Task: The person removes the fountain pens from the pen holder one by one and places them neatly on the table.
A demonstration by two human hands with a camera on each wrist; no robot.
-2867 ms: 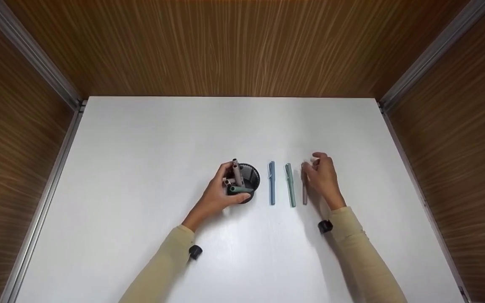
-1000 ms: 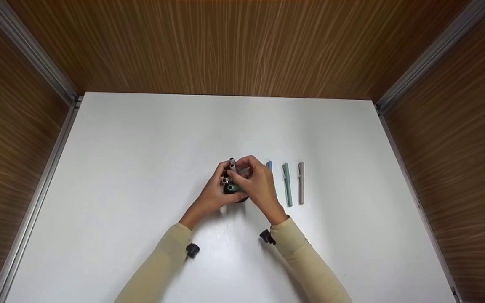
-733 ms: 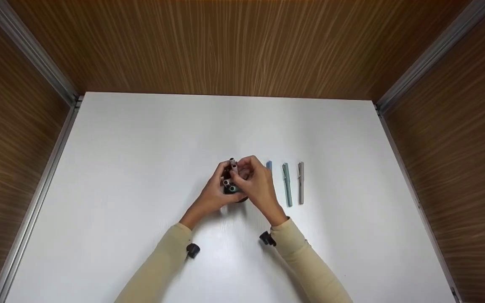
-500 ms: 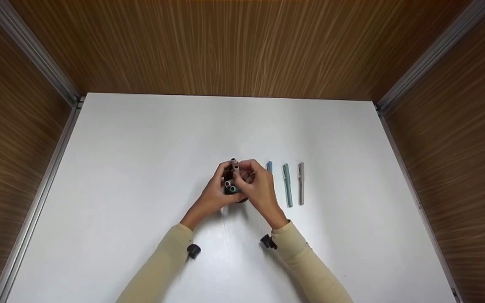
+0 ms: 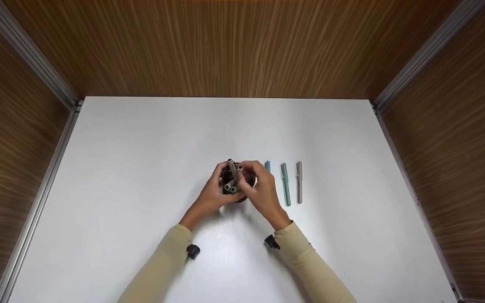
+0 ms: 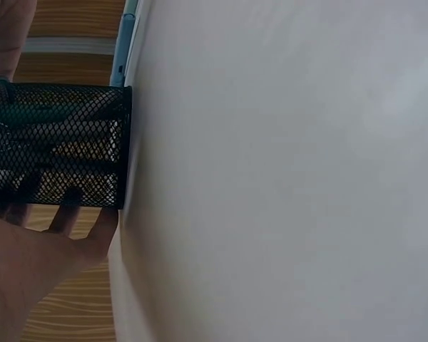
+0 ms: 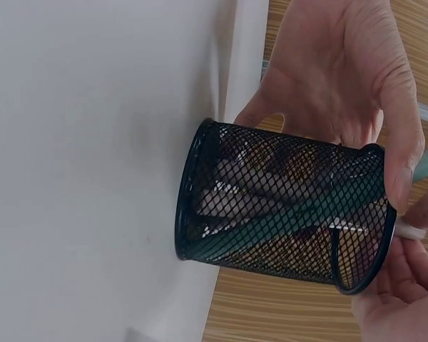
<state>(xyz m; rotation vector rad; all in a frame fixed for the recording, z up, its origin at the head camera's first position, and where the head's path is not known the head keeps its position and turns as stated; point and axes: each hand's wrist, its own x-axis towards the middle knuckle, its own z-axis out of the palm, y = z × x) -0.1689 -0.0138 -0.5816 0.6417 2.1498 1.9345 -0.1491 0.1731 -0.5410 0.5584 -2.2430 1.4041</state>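
Left hand (image 5: 213,195) grips mesh pen cup (image 7: 285,206) — right hand (image 5: 259,191) pinches a pen (image 5: 234,176) inside.

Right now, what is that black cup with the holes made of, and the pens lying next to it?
The black cup looks like metal wire mesh, painted matte black: you can see through its little diamond holes. The three pens on the white table look like smooth matte plastic in soft blue, green and grey, though that's a guess.

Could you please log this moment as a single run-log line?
left hand: grips mesh pen cup | right hand: pinches grey pen over cup | blue pen, green pen, taupe pen: flat on table
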